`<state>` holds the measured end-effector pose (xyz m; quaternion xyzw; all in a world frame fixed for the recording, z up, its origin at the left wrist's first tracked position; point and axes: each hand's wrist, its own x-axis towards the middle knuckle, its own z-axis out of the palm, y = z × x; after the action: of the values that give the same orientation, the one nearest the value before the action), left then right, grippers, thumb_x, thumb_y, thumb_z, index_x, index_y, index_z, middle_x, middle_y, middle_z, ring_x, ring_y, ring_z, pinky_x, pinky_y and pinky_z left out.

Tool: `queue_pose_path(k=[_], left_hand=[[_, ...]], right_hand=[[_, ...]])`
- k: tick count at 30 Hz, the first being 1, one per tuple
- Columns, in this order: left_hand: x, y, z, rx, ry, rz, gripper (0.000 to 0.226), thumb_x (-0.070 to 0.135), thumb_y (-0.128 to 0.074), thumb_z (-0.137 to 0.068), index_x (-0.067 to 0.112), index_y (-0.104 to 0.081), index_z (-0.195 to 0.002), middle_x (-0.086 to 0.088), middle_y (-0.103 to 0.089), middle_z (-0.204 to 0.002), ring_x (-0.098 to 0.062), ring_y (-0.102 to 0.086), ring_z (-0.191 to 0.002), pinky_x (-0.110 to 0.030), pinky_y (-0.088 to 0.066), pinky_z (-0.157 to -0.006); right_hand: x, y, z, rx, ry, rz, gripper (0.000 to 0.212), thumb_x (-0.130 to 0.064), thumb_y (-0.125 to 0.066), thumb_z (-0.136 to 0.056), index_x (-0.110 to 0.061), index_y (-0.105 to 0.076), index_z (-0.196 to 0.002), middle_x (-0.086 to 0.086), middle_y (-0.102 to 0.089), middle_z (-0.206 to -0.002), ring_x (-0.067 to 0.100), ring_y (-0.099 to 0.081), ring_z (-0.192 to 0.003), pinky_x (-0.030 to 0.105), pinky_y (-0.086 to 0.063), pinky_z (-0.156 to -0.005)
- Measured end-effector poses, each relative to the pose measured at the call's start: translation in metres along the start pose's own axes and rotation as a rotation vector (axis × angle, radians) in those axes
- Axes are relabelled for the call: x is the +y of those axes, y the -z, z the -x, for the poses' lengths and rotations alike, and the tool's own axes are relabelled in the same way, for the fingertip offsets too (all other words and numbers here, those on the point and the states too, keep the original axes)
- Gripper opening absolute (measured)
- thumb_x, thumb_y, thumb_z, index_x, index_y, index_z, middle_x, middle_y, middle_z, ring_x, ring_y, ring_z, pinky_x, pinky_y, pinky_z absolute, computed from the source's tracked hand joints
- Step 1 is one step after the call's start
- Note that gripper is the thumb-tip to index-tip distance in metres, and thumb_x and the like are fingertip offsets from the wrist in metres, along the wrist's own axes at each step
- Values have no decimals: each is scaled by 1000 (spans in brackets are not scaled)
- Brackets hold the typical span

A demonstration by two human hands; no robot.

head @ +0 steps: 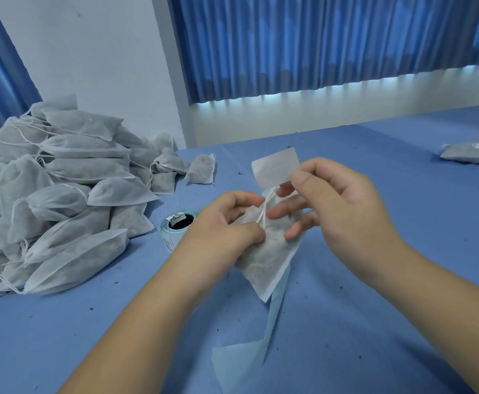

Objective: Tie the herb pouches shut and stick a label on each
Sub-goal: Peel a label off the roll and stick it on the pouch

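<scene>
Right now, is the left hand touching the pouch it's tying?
Touching. The head view shows the left hand gripping the pouch, its thumb pressed against the fabric beside the string.

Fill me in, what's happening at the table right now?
A person is working one herb pouch over the blue table. The left grip holds its filled body and the white drawstring, while the right grip pinches its top flap. No label shows on it. A pile of pouches lies at left, the label roll sits behind the left grip, and one labelled pouch lies far right.
</scene>
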<state>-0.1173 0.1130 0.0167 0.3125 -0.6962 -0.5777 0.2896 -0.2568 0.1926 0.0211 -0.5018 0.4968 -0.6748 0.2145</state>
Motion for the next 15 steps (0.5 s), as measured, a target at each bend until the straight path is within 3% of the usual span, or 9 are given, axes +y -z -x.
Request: queue_pose_path(k=[6,8,10,13,15], left_hand=[[-3,-4,0,38,-14,-85,34,22,-61,-61,40,-65,-90,6,-70,-106,-16,-63,-81,-31,-41,-68],[-5,-5,-1,53,-12,-84,34,22,-62,-60,37,-65,-91,8,-70,-109,-19,-66,-89,-34,-45,-70],[-6,-6,-3,63,2,-73,35,20,-62,-61,32,-66,-93,4,-72,-110,-26,-67,-100,-47,-51,-84],[-5,-5,-3,73,31,-33,37,20,-64,-61,29,-67,-96,-2,-73,-106,-31,-67,-104,-49,-50,-92],[-4,-5,-3,73,46,-4,41,20,-65,-61,26,-68,-101,-3,-73,-108,-30,-67,-106,-48,-49,-92]], right_hand=[[2,1,-1,-52,-20,157,28,-41,-49,-81,-23,-70,-83,2,-71,-90,19,-69,-81,29,-53,-55],[4,0,0,-82,5,220,33,-42,-48,-83,-19,-71,-85,8,-71,-89,27,-66,-82,40,-56,-59],[5,0,1,-101,57,296,39,-48,-47,-83,-17,-70,-82,14,-69,-86,34,-63,-80,52,-53,-64],[5,1,1,-86,108,347,48,-56,-43,-78,-15,-68,-77,15,-66,-78,33,-61,-69,51,-51,-66],[5,2,-1,-78,100,311,43,-52,-48,-80,-14,-68,-75,11,-68,-76,26,-64,-65,46,-53,-64]])
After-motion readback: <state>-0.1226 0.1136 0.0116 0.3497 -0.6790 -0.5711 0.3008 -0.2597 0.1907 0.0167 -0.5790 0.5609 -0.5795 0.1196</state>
